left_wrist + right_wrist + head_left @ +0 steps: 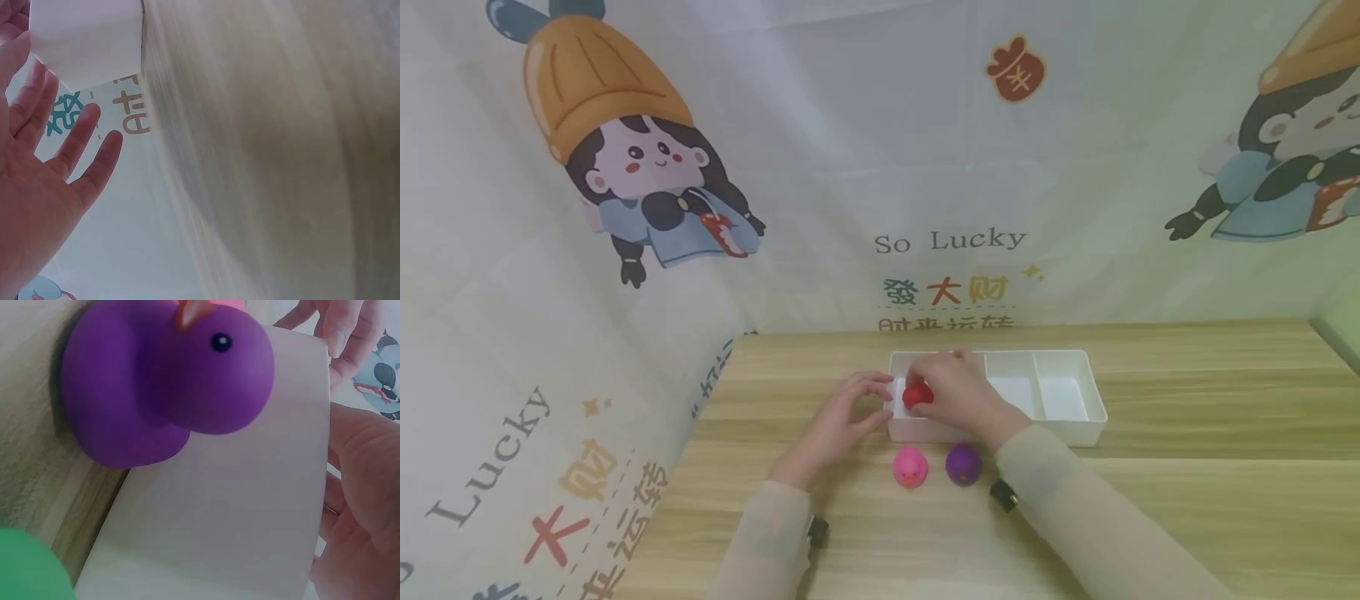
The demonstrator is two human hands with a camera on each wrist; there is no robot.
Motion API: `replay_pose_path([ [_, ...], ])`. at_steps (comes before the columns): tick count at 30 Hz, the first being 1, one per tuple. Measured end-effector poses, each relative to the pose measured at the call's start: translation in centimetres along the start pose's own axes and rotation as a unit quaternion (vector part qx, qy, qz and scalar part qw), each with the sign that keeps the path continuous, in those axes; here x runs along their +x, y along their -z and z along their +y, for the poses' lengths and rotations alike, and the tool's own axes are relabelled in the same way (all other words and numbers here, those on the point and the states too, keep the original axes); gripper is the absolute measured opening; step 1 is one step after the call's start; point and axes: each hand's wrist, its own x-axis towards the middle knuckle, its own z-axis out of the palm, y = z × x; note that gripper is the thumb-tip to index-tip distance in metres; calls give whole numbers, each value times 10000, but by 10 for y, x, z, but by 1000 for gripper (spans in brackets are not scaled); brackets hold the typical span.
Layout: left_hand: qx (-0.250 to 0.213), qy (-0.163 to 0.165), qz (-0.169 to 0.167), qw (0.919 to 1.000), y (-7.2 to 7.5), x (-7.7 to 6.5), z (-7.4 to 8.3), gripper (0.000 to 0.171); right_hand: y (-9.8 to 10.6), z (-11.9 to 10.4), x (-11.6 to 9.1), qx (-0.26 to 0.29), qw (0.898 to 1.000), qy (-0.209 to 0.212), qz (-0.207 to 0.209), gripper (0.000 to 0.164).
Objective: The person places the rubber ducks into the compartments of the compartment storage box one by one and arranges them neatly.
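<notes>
My right hand (958, 387) reaches over the left end of a white divided tray (917, 430). Its thumb and fingers grip a small red rubber duck (916, 397), partly covered by the fingers, over the leftmost compartment. My left hand (842, 421) is at the tray's left end, fingers spread and loosely bent, fingertips right at the rim. In the left wrist view its palm and fingers (94, 172) show nothing held. A pink rubber duck (910, 467) and a purple rubber duck (963, 464) sit in front of the tray.
A green rounded thing (28, 565) lies near the purple duck, mostly hidden by my right wrist in the head view. The tray's right compartments (1063, 398) show bare bottoms. Behind the wooden table (1210, 417) hangs a printed cloth (820, 167), which also covers the left side.
</notes>
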Motion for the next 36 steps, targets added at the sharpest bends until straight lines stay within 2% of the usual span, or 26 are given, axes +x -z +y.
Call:
replay_pose_path([
  [15, -34, 161, -26, 9999, 0, -1, 1, 23, -3, 0, 13, -61, 9990, -358, -263, 24],
  [21, -54, 115, 6, 9999, 0, -1, 1, 22, -6, -4, 14, -52, 9978, -542, -376, 24],
  [27, 7, 58, 40, 10000, -1, -1, 1, 22, -7, -9, 15, -308, 9952, -785, -490, 26],
  [31, 5, 53, 33, 10000, 0, -1, 1, 21, -6, -11, 16, -497, 9943, -833, -452, 27],
  [36, 28, 75, -11, 10000, 1, -1, 0, 23, -8, -9, 15, -407, 9957, -747, -367, 29],
])
